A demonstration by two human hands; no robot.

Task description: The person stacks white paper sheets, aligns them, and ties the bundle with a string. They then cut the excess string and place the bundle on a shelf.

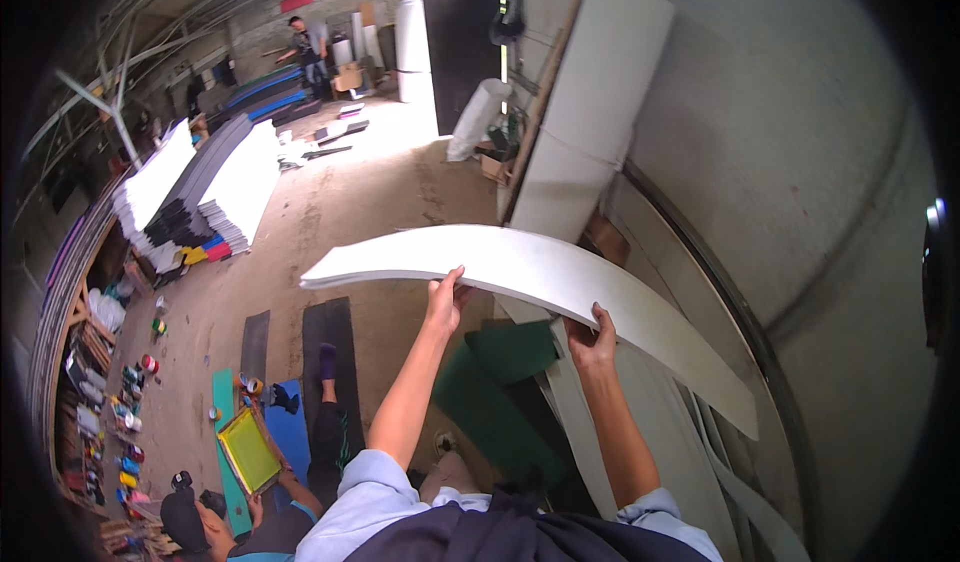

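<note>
A long white foam sheet point(480, 252), seemingly more than one layer thick, stretches across in front of me and droops at both ends. My left hand point(447, 300) grips its near edge left of the middle, thumb on top and fingers underneath. Further right, my right hand point(592, 340) is closed on the same edge, its fingers partly hidden below. Beneath my arms lie dark green sheets point(490, 392), and a pale grey-white stack point(640, 422) is under the right end.
Lower left, a seated person point(270, 522) holds a yellow-green framed screen point(250, 449). Tall sheet stacks point(240, 187) stand beyond. A big white roll point(600, 92) leans by the right wall. Cans and bottles point(130, 422) line the left side. Another person point(308, 57) stands far back.
</note>
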